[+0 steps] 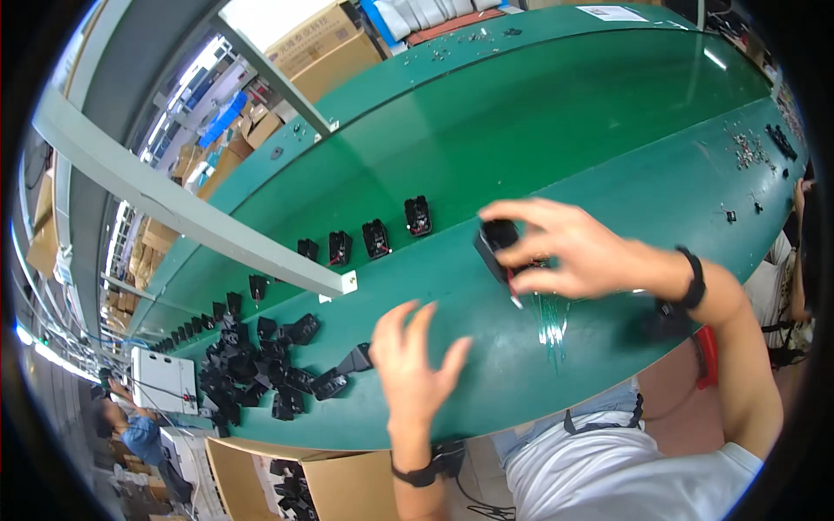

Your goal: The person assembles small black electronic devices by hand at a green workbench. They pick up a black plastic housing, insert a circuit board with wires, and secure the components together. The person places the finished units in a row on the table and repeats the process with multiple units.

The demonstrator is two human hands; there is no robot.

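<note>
A person's 2 hands above a green worktop (486,382), seen from the head. The right hand (560,247), slightly blurred, is partly closed, its fingers and thumb curled around 1 black housing (489,253) near the worktop's far edge; a red wire (511,274) with a white tip hangs from the housing. The left hand (408,360) is spread wide, thumb well apart from the fingers, and grasps nothing; just beside it, to its left, lies 1 loose black casing (354,359). Farther left is a heap of black casings (261,365). A row of black units (374,239) stands along the green belt (556,130) beyond the worktop. Below the right hand lie thin, shiny strands (549,334); small metal parts (749,150) are scattered at far right.
</note>
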